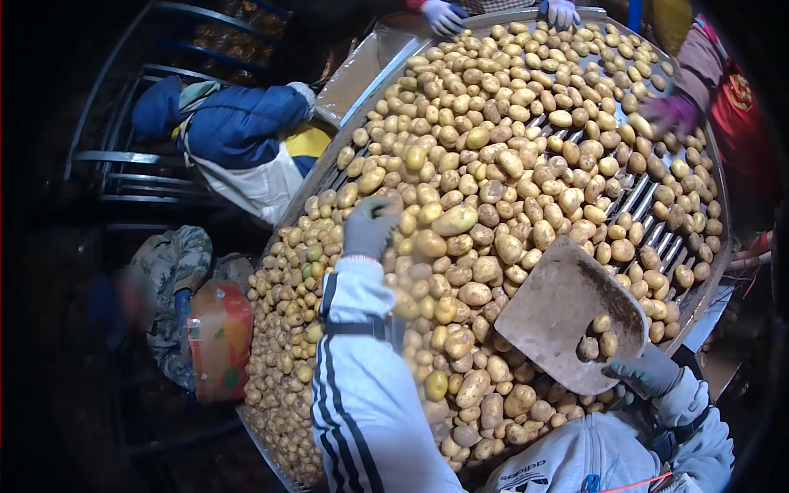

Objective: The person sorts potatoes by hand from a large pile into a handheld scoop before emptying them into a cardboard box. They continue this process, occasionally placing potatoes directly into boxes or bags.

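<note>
My left hand (370, 228), in a grey glove, is over the potatoes (457, 220) left of the middle. Its fingers are curved and apart, with no potato seen between them. At the lower right, my right hand (649, 372), also gloved in grey, is closed on the rim of a worn, dirt-stained scoop (567, 308). The scoop rests over the potatoes with its wide edge to the upper left. A few potatoes (608, 343) lie inside it near my right hand.
Metal rollers (645, 201) show between potatoes at the right. A person in blue (238, 119) bends at the upper left, near a printed box (220, 341). Another person's purple-gloved hand (672, 113) is at the upper right; white-gloved hands (445, 16) are at the far edge.
</note>
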The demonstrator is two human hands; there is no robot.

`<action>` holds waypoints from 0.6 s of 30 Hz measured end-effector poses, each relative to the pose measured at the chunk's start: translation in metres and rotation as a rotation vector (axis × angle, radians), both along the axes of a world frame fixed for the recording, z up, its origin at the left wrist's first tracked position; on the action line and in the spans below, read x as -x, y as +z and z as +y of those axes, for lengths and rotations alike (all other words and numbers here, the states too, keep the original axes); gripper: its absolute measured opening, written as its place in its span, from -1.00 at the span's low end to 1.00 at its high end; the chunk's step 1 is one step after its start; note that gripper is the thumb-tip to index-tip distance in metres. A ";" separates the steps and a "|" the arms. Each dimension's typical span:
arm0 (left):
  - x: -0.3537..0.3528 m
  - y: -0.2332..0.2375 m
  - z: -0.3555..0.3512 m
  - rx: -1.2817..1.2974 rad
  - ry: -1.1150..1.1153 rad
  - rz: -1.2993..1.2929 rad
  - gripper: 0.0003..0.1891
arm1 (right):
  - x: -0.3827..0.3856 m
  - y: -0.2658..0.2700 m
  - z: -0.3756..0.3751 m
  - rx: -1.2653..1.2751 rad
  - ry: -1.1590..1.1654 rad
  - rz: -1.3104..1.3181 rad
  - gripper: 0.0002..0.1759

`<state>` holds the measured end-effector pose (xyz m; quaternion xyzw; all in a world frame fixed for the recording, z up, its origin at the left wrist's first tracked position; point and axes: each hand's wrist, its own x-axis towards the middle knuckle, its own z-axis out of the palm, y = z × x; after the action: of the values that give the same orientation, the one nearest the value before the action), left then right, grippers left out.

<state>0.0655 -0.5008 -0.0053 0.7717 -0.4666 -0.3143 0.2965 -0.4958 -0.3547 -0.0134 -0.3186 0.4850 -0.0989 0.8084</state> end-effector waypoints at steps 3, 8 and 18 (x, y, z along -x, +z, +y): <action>0.095 0.093 0.033 -0.361 -0.283 0.368 -0.54 | -0.008 0.004 -0.007 0.051 0.067 0.069 -0.63; 0.021 0.004 0.007 -0.064 -0.051 -0.031 -0.47 | -0.009 0.023 -0.018 -0.076 0.186 0.215 -0.67; -0.017 -0.081 -0.043 -0.109 0.048 -0.612 -0.37 | -0.004 -0.001 0.000 -0.024 0.050 0.072 -0.59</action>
<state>0.0829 -0.5436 -0.0861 0.8562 -0.4981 -0.0849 0.1077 -0.4920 -0.3550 -0.0145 -0.3243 0.5067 -0.0616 0.7964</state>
